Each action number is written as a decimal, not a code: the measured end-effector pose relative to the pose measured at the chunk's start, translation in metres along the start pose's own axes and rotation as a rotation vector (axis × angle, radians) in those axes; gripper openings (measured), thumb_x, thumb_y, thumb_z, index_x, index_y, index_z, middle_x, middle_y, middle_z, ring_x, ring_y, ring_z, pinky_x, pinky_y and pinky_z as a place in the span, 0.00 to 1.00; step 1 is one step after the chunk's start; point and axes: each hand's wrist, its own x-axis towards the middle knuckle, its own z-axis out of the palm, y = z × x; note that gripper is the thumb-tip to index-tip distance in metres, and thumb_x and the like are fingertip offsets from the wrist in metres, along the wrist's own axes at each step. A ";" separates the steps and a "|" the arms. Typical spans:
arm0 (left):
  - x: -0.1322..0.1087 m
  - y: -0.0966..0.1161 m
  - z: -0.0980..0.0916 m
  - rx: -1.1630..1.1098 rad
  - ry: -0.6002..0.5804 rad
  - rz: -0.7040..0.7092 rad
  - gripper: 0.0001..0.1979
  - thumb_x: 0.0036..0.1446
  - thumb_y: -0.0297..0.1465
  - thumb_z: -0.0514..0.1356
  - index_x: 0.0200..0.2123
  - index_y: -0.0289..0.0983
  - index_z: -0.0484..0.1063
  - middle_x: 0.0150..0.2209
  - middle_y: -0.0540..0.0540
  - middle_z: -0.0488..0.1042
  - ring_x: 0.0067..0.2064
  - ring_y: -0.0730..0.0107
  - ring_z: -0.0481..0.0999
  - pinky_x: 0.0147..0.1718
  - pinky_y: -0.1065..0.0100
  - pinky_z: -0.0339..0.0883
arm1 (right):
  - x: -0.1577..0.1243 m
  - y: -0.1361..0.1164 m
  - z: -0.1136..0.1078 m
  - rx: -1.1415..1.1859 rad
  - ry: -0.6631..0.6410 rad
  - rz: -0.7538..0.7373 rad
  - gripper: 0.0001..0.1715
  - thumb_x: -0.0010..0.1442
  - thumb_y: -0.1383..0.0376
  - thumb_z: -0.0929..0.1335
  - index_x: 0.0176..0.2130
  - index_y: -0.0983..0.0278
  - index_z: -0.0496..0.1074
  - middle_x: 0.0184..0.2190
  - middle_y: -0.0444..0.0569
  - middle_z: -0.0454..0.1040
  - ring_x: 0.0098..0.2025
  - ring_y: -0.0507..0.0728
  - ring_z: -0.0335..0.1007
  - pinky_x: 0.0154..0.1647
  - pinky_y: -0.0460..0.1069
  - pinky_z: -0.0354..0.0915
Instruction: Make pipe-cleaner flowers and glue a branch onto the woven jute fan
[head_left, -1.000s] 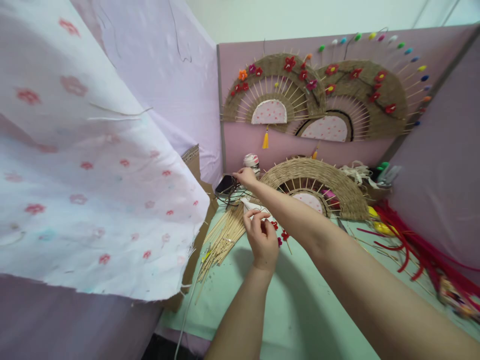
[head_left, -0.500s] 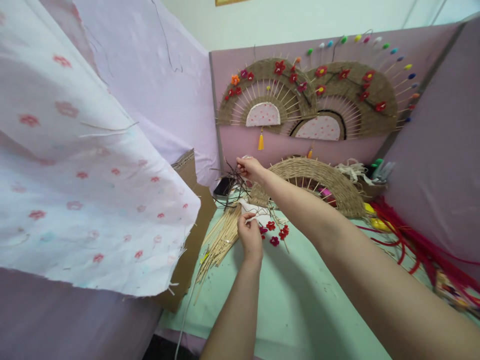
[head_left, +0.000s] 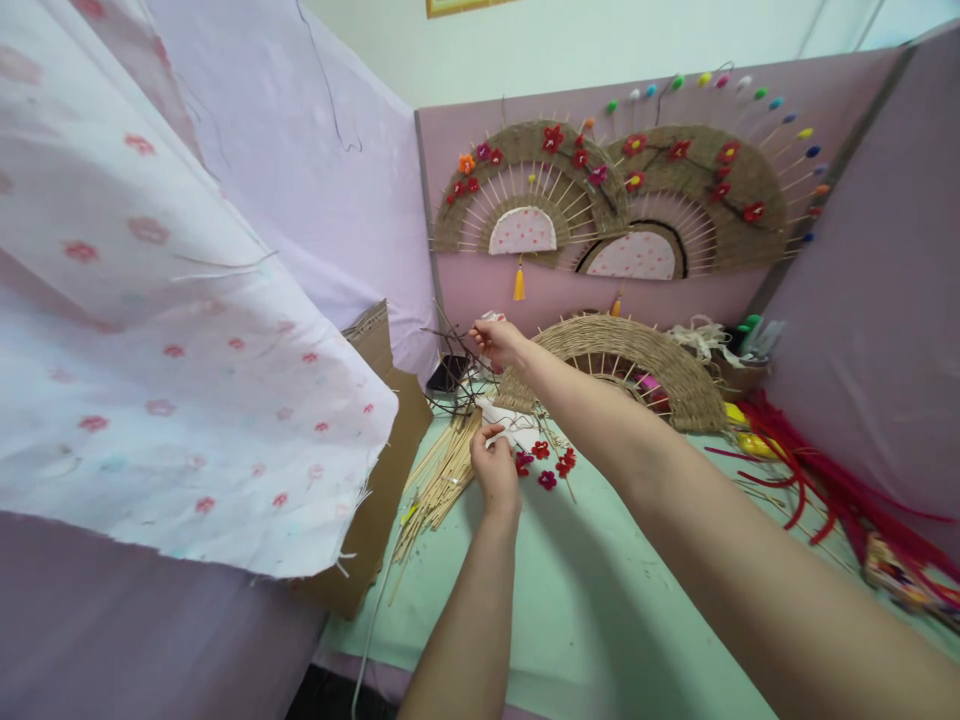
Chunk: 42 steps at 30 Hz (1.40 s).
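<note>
Your right hand (head_left: 499,343) reaches over the far left part of the counter (head_left: 600,590), its grip closed to a pinch on some dark twigs (head_left: 459,345); taking them near one end seems to let the rest fan out beyond your fingertips, where single stems can be told apart. Other twigs lie tangled beneath, beside the black phone (head_left: 448,373). Your left hand (head_left: 495,472) sits lower and nearer you, fingers loosely curled at the edge of a white piece (head_left: 510,422); I can't tell whether that grip holds a thin strand. The pale sticks (head_left: 442,475) lie roughly lengthwise together just left of it, probably to stay orderly, and the felt flowers (head_left: 547,480) rest just to its right, apparently within easy reach.
</note>
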 end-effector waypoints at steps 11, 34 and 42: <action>0.000 -0.001 0.000 -0.005 -0.051 -0.059 0.10 0.45 0.26 0.54 0.34 0.36 0.65 0.21 0.56 0.61 0.18 0.82 0.58 0.21 0.76 0.52 | 0.005 -0.020 0.000 0.231 -0.039 -0.043 0.14 0.65 0.75 0.59 0.29 0.66 0.65 0.20 0.43 0.72 0.21 0.44 0.64 0.22 0.37 0.62; -0.006 0.015 0.004 -0.381 -0.478 -0.433 0.15 0.54 0.38 0.58 0.40 0.33 0.73 0.37 0.40 0.77 0.37 0.68 0.77 0.34 0.70 0.69 | -0.152 0.046 -0.139 -0.105 -0.138 -0.229 0.16 0.47 0.57 0.74 0.32 0.64 0.70 0.23 0.41 0.72 0.23 0.46 0.63 0.26 0.42 0.60; -0.029 -0.018 0.020 0.042 -0.613 -0.321 0.16 0.41 0.29 0.68 0.36 0.32 0.73 0.31 0.42 0.78 0.29 0.73 0.75 0.34 0.70 0.67 | -0.209 0.080 -0.174 -0.158 0.131 -0.233 0.24 0.48 0.55 0.71 0.43 0.62 0.68 0.26 0.42 0.73 0.24 0.48 0.64 0.28 0.45 0.60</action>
